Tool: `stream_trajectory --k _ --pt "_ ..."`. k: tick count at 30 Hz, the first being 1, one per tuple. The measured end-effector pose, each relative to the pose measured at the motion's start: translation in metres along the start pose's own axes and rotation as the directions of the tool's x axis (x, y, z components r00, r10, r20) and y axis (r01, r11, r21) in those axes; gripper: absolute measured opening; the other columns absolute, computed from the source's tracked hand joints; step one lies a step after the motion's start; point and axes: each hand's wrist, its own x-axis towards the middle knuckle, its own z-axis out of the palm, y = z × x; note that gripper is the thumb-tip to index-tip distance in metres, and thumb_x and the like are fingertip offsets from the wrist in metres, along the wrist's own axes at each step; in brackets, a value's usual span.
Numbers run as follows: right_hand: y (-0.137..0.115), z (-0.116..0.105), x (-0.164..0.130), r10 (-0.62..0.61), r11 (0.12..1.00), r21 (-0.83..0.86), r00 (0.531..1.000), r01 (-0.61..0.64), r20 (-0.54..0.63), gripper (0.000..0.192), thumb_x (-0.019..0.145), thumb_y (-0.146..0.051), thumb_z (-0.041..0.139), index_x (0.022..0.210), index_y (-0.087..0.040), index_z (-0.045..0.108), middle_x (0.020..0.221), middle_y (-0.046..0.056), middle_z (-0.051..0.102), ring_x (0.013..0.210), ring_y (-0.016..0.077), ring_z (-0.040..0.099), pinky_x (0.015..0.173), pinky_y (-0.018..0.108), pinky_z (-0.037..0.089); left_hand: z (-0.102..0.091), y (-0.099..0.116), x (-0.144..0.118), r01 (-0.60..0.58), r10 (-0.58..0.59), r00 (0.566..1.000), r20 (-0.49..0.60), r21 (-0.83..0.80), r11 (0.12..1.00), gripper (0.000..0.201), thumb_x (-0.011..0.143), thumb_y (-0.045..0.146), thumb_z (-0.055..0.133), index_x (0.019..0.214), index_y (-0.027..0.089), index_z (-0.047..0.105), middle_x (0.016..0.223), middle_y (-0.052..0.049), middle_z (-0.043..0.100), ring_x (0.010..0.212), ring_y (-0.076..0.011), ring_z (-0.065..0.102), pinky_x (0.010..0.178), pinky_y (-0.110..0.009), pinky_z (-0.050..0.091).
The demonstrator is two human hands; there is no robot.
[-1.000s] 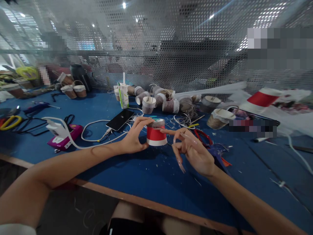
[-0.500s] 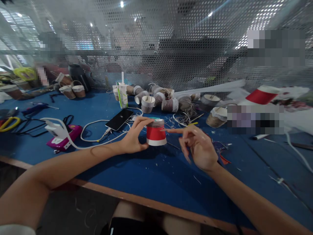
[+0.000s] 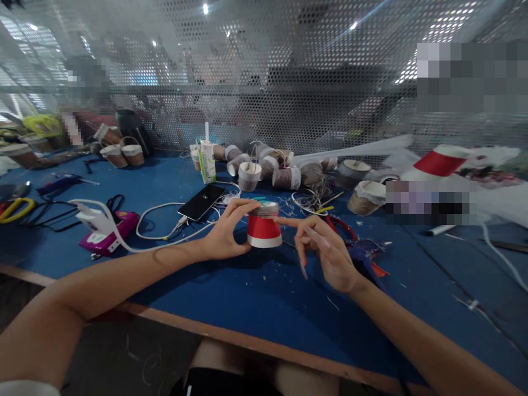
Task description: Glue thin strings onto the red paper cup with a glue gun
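A red and white paper cup (image 3: 264,231) stands upside down in front of me, its narrow end uppermost. Grey cord (image 3: 269,209) is wound in a band round that upper end, and a bit of teal shows on top. My left hand (image 3: 226,231) grips the cup from the left, fingers over the top and thumb low on the side. From the right, the outstretched index finger of my right hand (image 3: 332,253) reaches the cup's side just below the cord. The other right fingers are loosely bent and apart; any thin strand at the fingertip is too small to make out.
Behind the cup lie a phone (image 3: 202,202) with a white cable, a drink carton (image 3: 207,160) and several cord-wrapped cups (image 3: 249,176). To the left are a purple power strip (image 3: 109,234) and yellow-handled scissors (image 3: 18,210). Red-handled pliers (image 3: 344,226) lie behind my right hand.
My right hand has shifted slightly left, its index finger now against the cup, and it uncovers the red handles behind. My left hand and the cup have barely moved.
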Motion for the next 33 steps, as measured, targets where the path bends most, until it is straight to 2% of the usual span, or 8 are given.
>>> stream_trajectory --k 4,9,11,15,18,21,25,33 --pt "-0.003 -0.001 0.005 0.001 0.992 0.126 0.995 0.012 -0.099 0.03 0.093 -0.046 0.051 0.076 -0.021 0.054 0.089 0.007 0.074 0.036 0.0093 0.05 0.027 0.023 0.04 0.0 -0.001 0.0 0.001 -0.001 1.0 -0.01 -0.05 0.999 0.076 0.07 0.018 0.066 0.139 0.025 0.038 0.126 -0.011 0.047 0.121 -0.0285 0.05 0.101 -0.049 0.048" --pt "-0.009 0.001 0.006 -0.07 0.978 0.177 0.97 0.113 -0.233 0.031 0.088 -0.046 0.056 0.07 -0.02 0.056 0.09 0.008 0.076 0.035 0.0092 0.049 0.022 0.022 0.036 -0.001 -0.002 0.0 0.03 -0.029 1.0 0.007 -0.082 0.996 0.077 0.07 0.02 0.068 0.14 0.026 0.036 0.127 -0.011 0.046 0.122 -0.0285 0.049 0.102 -0.05 0.048" --pt "-0.011 0.003 0.005 -0.052 0.976 0.196 0.976 0.094 -0.21 0.032 0.087 -0.047 0.057 0.07 -0.02 0.055 0.094 0.009 0.076 0.036 0.0096 0.05 0.023 0.022 0.037 -0.001 -0.004 -0.001 0.044 -0.041 0.999 0.03 -0.113 0.993 0.079 0.07 0.022 0.069 0.14 0.026 0.035 0.129 -0.011 0.045 0.123 -0.0286 0.048 0.103 -0.05 0.047" --pt "-0.014 0.007 0.003 0.055 0.973 0.229 0.995 -0.036 -0.077 0.031 0.087 -0.049 0.057 0.074 -0.021 0.054 0.107 0.011 0.075 0.039 0.0097 0.052 0.027 0.024 0.042 -0.001 -0.004 -0.002 0.083 -0.072 0.995 0.065 -0.186 0.979 0.08 0.071 0.023 0.071 0.141 0.028 0.033 0.131 -0.012 0.044 0.125 -0.0293 0.047 0.106 -0.052 0.044" --pt "-0.012 0.006 0.003 0.053 0.97 0.239 0.997 -0.04 -0.05 0.033 0.085 -0.051 0.059 0.074 -0.02 0.055 0.108 0.011 0.075 0.039 0.0098 0.053 0.027 0.025 0.043 -0.001 -0.004 -0.002 0.089 -0.075 0.995 0.07 -0.216 0.972 0.078 0.072 0.022 0.07 0.14 0.026 0.033 0.132 -0.012 0.044 0.125 -0.029 0.047 0.106 -0.05 0.044" --pt "-0.011 0.004 0.005 0.034 0.968 0.249 0.997 -0.014 -0.076 0.037 0.084 -0.055 0.058 0.072 -0.02 0.056 0.1 0.01 0.076 0.036 0.0105 0.052 0.026 0.025 0.041 0.0 -0.004 -0.003 0.084 -0.073 0.996 0.054 -0.232 0.969 0.077 0.072 0.025 0.07 0.14 0.025 0.034 0.133 -0.012 0.045 0.125 -0.0286 0.048 0.103 -0.046 0.047" --pt "-0.012 0.002 0.006 0.066 0.96 0.28 0.99 -0.028 -0.127 0.038 0.084 -0.056 0.055 0.068 -0.021 0.056 0.093 0.01 0.077 0.033 0.0114 0.049 0.022 0.026 0.038 0.001 -0.006 -0.004 0.071 -0.061 0.997 0.043 -0.272 0.96 0.078 0.071 0.023 0.07 0.14 0.026 0.034 0.133 -0.012 0.044 0.127 -0.0284 0.047 0.105 -0.047 0.046" --pt "-0.006 -0.005 0.009 0.095 0.954 0.3 0.951 -0.002 -0.295 0.032 0.086 -0.045 0.051 0.065 -0.022 0.054 0.084 0.007 0.076 0.033 0.0103 0.045 0.021 0.024 0.033 0.0 -0.005 -0.004 0.096 -0.082 0.995 0.059 -0.283 0.954 0.078 0.072 0.027 0.071 0.14 0.025 0.033 0.133 -0.013 0.044 0.128 -0.0293 0.048 0.107 -0.05 0.045"
